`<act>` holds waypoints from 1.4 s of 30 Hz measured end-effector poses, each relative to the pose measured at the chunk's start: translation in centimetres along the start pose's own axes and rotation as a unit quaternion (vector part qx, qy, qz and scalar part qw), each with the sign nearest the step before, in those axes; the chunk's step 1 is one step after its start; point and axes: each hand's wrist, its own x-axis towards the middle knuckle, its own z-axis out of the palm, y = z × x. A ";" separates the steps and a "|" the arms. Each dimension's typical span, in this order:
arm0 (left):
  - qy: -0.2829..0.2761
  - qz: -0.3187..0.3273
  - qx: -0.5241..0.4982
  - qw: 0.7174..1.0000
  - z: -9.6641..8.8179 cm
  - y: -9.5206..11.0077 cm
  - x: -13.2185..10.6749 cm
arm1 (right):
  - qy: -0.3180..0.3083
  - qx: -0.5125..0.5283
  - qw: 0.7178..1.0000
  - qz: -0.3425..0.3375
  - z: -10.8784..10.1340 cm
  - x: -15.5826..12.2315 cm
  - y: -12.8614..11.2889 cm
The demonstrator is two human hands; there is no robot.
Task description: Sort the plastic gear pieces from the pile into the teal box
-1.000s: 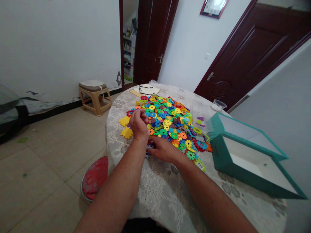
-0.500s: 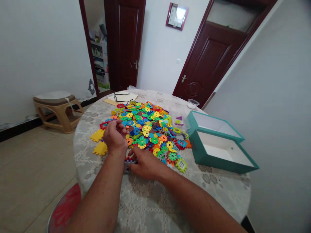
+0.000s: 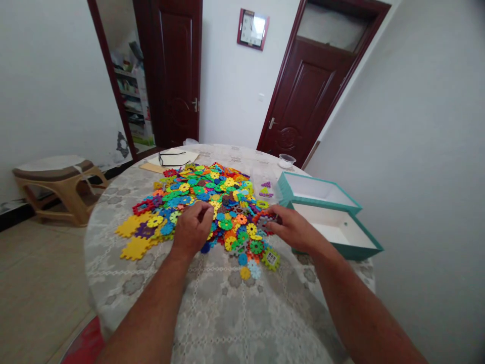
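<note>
Left hand (image 3: 191, 228): curled over the multicoloured plastic snowflake pile (image 3: 227, 202); grip we cannot tell.
Right hand (image 3: 297, 230): shifted rightward, pinching a red plastic piece (image 3: 265, 218).

The round bench (image 3: 212, 313) fills the lower middle of the frame, with a heap of interlocking plastic pieces (image 3: 220, 207) spread across its centre. The left hand (image 3: 191, 230) lies on the heap's near edge, the right hand (image 3: 297, 230) at its right edge. Two open box halves (image 3: 318, 192) sit right of the heap, one behind the other. Behind the heap, toward the upper left, eyeglasses (image 3: 172, 158) lie on a sheet of paper (image 3: 185, 159) — a small clear cup (image 3: 287, 161) stands near the far rim, to the right — and a stool (image 3: 56, 182) stands on the floor (image 3: 38, 283) left of the bench.
</note>
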 end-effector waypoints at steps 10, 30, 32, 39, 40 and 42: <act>-0.081 0.103 0.084 0.988 1.0 0.0 -0.6 | 0.186 -0.062 0.961 0.194 -6.0 -2.2 11.4; -0.121 0.124 0.107 0.979 1.5 -0.5 -0.9 | 0.251 -0.183 0.927 0.209 -9.3 4.6 16.3; -0.132 0.127 0.110 0.977 1.6 -0.5 -1.0 | 0.241 -0.186 0.928 0.214 -9.4 5.4 15.8; -0.132 0.126 0.094 0.979 1.7 -0.2 -1.1 | 0.224 -0.107 0.968 0.037 -4.1 0.6 6.0; -0.135 0.128 0.096 0.978 1.7 -0.1 -1.2 | 0.157 -0.085 0.984 0.013 -2.4 -0.7 4.3; -0.144 0.131 0.103 0.975 1.8 0.0 -1.3 | 0.042 -0.070 0.996 -0.037 1.1 -3.3 1.8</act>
